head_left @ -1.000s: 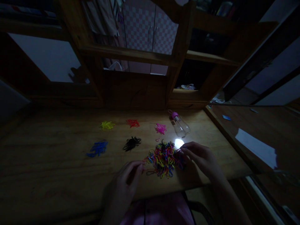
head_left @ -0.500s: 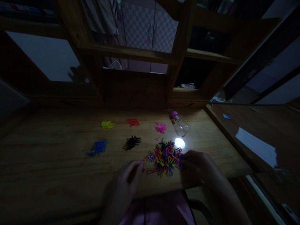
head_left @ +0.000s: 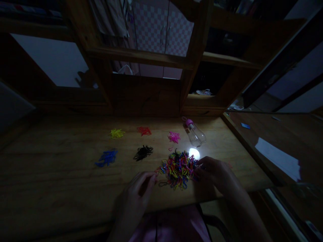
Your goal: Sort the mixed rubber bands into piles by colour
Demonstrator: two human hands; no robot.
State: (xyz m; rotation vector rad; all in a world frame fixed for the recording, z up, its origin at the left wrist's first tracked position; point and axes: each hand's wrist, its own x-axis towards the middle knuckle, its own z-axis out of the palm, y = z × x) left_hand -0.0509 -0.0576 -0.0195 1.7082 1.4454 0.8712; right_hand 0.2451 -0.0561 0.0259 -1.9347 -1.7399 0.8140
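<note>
A mixed heap of small coloured rubber bands [head_left: 179, 169] lies on the wooden desk in front of me. At its left edge, my left hand [head_left: 141, 186] pinches a reddish band between thumb and forefinger. My right hand [head_left: 212, 171] is at the right edge of the heap, fingertips pressed together among the bands; what they grip is too dark to make out. Beyond the heap lie sorted bunches: yellow bands [head_left: 117, 133], red bands [head_left: 144, 131], pink bands [head_left: 174, 136], blue bands [head_left: 107, 158] and black bands [head_left: 143, 153]. One pink band [head_left: 171, 149] lies alone.
A clear bottle [head_left: 196, 134] with a pink cap lies behind the heap, near a bright light spot [head_left: 194, 154] on the desk. Wooden shelving [head_left: 146, 94] rises at the back. White paper [head_left: 277, 158] lies on the surface to the right.
My right hand has shifted slightly upward along the heap's right edge. My left hand keeps its pinch in nearly the same place. The view has moved slightly.
</note>
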